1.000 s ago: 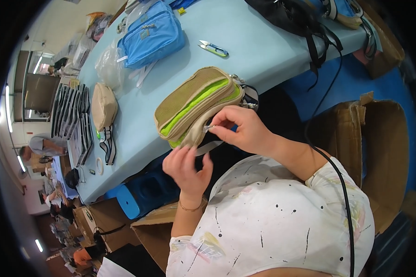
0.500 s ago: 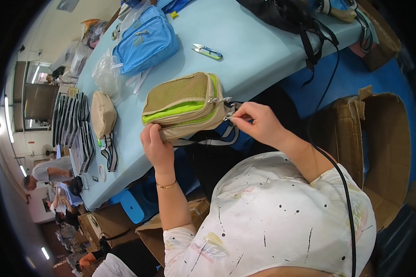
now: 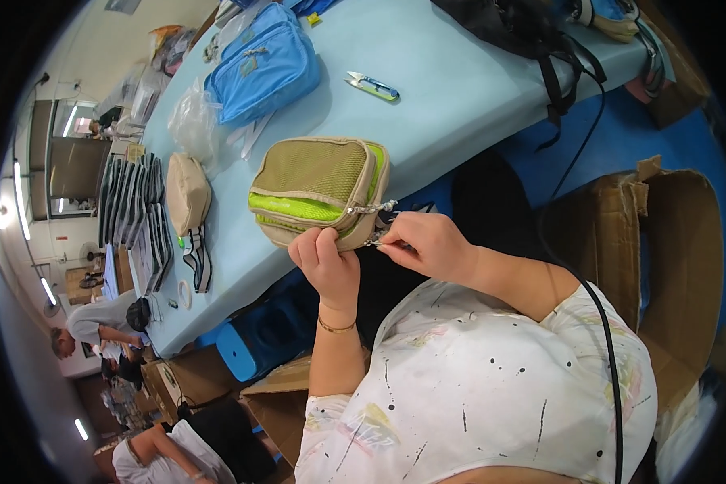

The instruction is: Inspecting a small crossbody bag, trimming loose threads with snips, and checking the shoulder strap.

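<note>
A small beige bag (image 3: 310,173) with an olive mesh front and bright lime lining rests at the table's near edge, its front pocket partly unzipped. My left hand (image 3: 327,262) is closed on the bag's near side, fingers over the lower edge. At the bag's right end my right hand (image 3: 429,244) pinches a corded zipper pull (image 3: 374,241). Another grey-white cord pull (image 3: 371,208) hangs from the front pocket, just above that hand. The bag's strap is mostly hidden behind my right hand.
On the pale blue table (image 3: 427,129) lie thread snips (image 3: 373,86), a blue bag (image 3: 262,68), a beige pouch (image 3: 187,194) and stacked dark straps (image 3: 129,202). A black bag (image 3: 500,32) sits far right. An open cardboard box (image 3: 605,226) stands right; people work at left.
The bag has tilted, its right end turning toward me. My left hand has shifted right along its near edge, and my right hand has come down and left with the zipper pull.
</note>
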The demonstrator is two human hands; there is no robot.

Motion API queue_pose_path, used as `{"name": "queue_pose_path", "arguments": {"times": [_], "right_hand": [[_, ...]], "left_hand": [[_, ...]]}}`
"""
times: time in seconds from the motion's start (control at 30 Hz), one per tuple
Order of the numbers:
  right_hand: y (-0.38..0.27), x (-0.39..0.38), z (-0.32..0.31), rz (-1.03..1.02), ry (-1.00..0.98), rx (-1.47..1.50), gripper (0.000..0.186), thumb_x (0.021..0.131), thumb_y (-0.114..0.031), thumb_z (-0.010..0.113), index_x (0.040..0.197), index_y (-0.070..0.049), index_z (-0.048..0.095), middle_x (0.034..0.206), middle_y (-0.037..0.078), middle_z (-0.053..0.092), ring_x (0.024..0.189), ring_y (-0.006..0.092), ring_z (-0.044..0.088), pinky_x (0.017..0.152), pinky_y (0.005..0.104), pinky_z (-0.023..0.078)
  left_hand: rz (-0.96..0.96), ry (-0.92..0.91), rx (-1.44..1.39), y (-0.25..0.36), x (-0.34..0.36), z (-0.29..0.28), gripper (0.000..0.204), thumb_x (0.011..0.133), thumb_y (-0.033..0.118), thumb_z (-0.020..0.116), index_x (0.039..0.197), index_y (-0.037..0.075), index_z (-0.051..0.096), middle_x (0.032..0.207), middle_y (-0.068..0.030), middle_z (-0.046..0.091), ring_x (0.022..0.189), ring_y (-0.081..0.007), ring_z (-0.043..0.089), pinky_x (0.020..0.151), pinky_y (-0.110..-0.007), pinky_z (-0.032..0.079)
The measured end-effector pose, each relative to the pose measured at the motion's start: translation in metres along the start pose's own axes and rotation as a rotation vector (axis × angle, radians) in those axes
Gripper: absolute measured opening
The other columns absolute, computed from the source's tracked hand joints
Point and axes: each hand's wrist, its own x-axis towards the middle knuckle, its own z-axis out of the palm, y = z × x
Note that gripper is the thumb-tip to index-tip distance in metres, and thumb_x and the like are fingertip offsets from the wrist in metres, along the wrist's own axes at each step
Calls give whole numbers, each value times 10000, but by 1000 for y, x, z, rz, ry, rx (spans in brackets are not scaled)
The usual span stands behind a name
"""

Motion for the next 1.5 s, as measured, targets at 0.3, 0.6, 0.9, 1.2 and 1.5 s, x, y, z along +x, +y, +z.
{"name": "queue_pose_path", "arguments": {"times": [0.3,0.6,0.9,1.2,1.5], "right_hand": [[30,-4,-17,323,4,31,130,824,-150,683,833,-42,611,765,92,594,643,199,581,589,295,468],[48,-2,-5,904,90,971,554,925,-437,568,1209,34,510,1154,130,607,1027,223,591,888,348,479],[65,5,-74,533,252,1305,327,954,-240,555,1180,-4,565,1105,78,641,978,161,629,869,317,511],[55,14,-102,362,186,815,347,968,-261,544,1178,14,575,1093,37,624,973,86,565,857,259,473],[50,29,-134,640,203,1008,387,994,-337,463,1129,3,588,1019,50,638,906,110,591,805,264,476]], "left_hand": [[-26,-24,-239,3,1,16,221,649,-86,600,782,68,514,816,-99,500,787,-302,472,723,-383,395],[146,51,-297,31,-12,5,257,672,-86,641,762,87,474,784,-78,465,757,-286,464,711,-383,387],[177,-239,-683,63,34,-2,270,670,-76,647,895,59,589,869,-90,566,831,-296,533,772,-387,432],[80,-143,-745,75,80,11,252,730,42,711,933,30,562,891,-130,563,833,-300,547,765,-377,450],[239,-248,-326,105,104,61,315,773,264,699,746,63,457,731,-100,454,698,-298,458,628,-417,374]]}}
